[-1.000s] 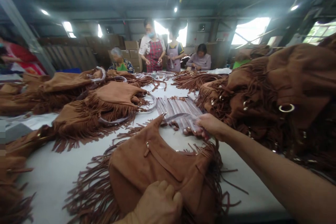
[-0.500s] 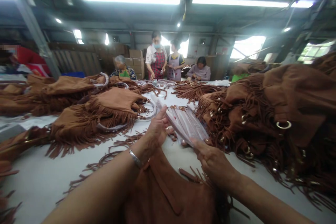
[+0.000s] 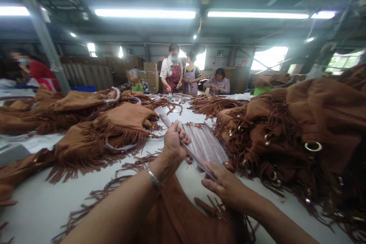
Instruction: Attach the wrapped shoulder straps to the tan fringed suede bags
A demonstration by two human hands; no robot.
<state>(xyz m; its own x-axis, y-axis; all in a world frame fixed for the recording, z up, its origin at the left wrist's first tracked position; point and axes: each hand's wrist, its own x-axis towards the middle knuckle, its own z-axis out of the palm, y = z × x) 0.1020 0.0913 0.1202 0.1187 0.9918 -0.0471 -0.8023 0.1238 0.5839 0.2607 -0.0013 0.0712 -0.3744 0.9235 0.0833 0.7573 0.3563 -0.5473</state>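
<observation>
A long strap wrapped in clear plastic (image 3: 198, 159) slants across the middle of the view. My left hand (image 3: 175, 142), with a silver bangle at the wrist, is closed around its upper part. The strap's far end sticks out beyond that fist. Lower down, my right hand (image 3: 227, 187) pinches the near end between thumb and fingers. Several similar plastic-wrapped straps (image 3: 207, 143) lie side by side on the table just behind. Below my hands is a brown suede bag (image 3: 183, 213) with fringe, partly hidden by my left forearm.
Brown fringed bags (image 3: 114, 122) are heaped on the left of the white table (image 3: 94, 177). A taller pile of bags (image 3: 323, 110) with gold rings rises on the right. Brown straps (image 3: 214, 105) lie farther back. Several people, including one in a checked apron (image 3: 174, 74), are across the table.
My left hand has closed into a fist around the wrapped strap. The strap has turned edge-on and my right hand has shifted slightly down. The view has tilted up a little.
</observation>
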